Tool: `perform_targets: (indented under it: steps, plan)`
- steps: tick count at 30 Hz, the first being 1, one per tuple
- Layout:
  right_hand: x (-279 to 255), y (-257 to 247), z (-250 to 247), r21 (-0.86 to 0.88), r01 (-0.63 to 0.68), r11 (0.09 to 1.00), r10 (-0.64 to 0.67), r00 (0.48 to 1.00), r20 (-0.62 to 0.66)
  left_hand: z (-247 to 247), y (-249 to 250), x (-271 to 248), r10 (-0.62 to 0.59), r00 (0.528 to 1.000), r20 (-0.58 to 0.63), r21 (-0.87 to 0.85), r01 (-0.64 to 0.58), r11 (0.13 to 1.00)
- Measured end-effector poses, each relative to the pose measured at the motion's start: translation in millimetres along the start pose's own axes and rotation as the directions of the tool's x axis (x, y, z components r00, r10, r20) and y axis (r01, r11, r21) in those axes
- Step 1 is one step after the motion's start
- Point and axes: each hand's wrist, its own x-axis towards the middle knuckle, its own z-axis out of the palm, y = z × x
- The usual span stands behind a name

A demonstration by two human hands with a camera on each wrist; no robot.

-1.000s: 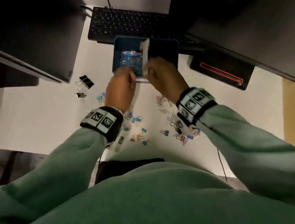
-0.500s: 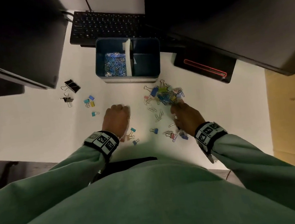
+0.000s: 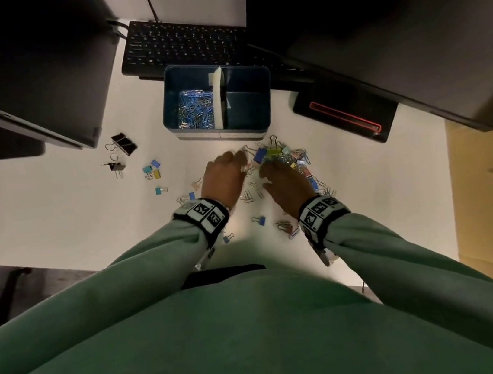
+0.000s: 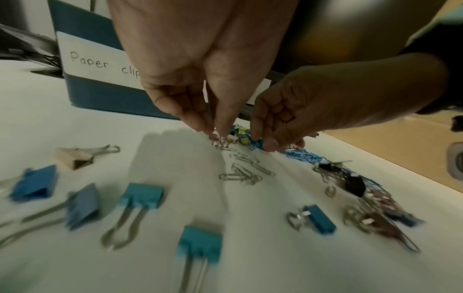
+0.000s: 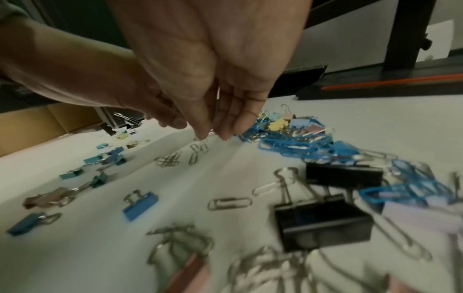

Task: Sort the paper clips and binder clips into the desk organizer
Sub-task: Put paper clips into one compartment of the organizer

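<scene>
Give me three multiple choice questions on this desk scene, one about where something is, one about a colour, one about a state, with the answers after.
1. Where do the sorted paper clips lie in the desk organizer?
A. left compartment
B. right compartment
C. both compartments

2. What colour are the two binder clips lying apart at far left?
A. yellow
B. pink
C. black

3. What is the left hand doing?
A. resting flat on the keyboard
B. pinching silver paper clips at its fingertips
C. lifting the organizer

Answers: 1 A, the head view shows blue and silver clips left of the divider only. 2 C, both are dark. 3 B, the left wrist view shows fingertips closed on them.
</scene>
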Motion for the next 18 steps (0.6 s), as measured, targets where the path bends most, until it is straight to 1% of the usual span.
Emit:
perform_targets:
  steps: [1,2,5,7,10,13,16,18]
  plan:
    - [4.6,0.1,-2.9,-0.016,0.005,1.0,-0.005,1.0,-0.027,-0.2,0.6,6.3,-0.007,0.999,-0.033,-0.019,0.006,1.0]
    - [10.3,-0.5,-5.0,-0.021,0.012,1.0,-0.013,0.999,-0.04,-0.2,1.1,11.5,-0.009,0.999,-0.031,-0.023,0.008,1.0]
    - [26.5,-1.6,-4.4,-0.045,0.061,0.997,-0.063,0.997,-0.051,2.1,-2.4,17.7,-0.009,0.999,0.034,0.002,0.009,1.0]
    - [31.7,-0.4,-4.4,-0.073,0.077,0.994,-0.08,0.996,-0.039,3.3,-7.6,15.4,-0.03,0.999,0.043,-0.022,0.03,0.999]
    - [33.2,9.5,-4.2,-0.093,0.058,0.994,-0.064,0.997,-0.053,5.5,-19.9,9.2,-0.06,0.997,0.049,-0.106,0.065,0.992]
    - [31.9,19.7,-8.0,-0.079,0.019,0.997,-0.026,0.995,-0.091,3.2,-39.0,2.3,-0.059,0.996,0.061,-0.073,0.063,0.995]
    - [26.5,25.9,-14.5,0.004,-0.041,0.999,0.041,0.989,-0.14,2.2,-56.9,-1.9,-0.072,0.997,0.0,-0.076,0.072,0.995]
    - [20.0,22.6,-14.6,0.037,-0.028,0.999,0.033,0.99,-0.139,4.2,-53.2,-0.6,-0.026,0.998,-0.056,-0.106,0.02,0.994]
